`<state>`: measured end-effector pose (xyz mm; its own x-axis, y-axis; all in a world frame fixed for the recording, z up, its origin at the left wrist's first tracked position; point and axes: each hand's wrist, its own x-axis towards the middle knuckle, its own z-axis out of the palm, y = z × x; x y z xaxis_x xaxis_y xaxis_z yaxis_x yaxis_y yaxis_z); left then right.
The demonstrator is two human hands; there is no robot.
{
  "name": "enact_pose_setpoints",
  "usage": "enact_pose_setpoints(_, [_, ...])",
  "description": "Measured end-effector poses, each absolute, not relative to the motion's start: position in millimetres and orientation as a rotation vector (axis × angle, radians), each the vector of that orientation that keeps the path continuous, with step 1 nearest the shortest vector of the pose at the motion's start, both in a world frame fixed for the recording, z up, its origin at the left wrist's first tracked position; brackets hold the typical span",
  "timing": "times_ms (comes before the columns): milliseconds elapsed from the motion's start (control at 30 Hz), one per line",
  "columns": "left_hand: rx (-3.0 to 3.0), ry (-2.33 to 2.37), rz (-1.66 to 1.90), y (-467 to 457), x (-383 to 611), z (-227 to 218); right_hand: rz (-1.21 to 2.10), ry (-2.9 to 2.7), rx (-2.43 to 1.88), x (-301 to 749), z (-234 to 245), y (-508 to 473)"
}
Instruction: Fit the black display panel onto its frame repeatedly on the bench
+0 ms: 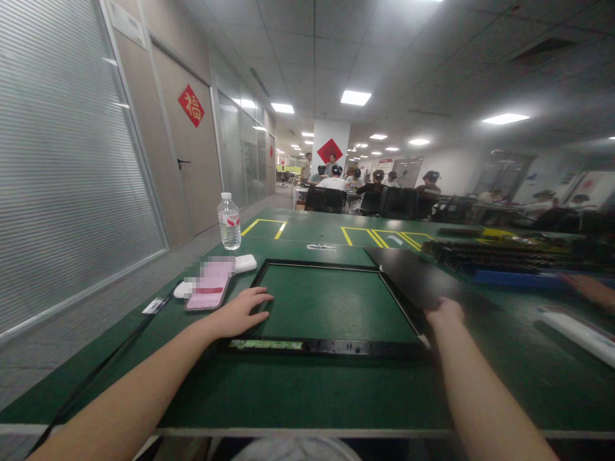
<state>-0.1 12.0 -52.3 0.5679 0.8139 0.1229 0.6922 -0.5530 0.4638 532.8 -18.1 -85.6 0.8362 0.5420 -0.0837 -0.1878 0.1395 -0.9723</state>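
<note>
A thin black rectangular frame (312,264) lies flat on the green table, the table showing through its middle. My left hand (243,310) rests open on the frame's left side, fingers stretched flat. My right hand (444,314) is at the frame's near right corner, closed on the near edge of a dark flat panel (423,278) that lies tilted over the frame's right side.
A pink phone (209,291) and a white object (245,262) lie left of the frame, a water bottle (229,221) behind them. A black cable (96,374) runs along the left edge. Dark parts (504,256) and another person's hand (590,288) are at the right. People sit far back.
</note>
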Motion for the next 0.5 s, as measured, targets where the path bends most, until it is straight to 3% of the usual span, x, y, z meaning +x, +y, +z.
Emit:
enact_pose_setpoints(133, [2.501,1.275,0.357,10.4,2.2,-49.9,0.669,0.098,-1.109,529.7,-81.3,-18.6])
enact_pose_setpoints(500, [2.466,1.328,0.385,6.6,4.2,-43.5,0.709,0.170,-1.122,527.2,-74.1,-21.0])
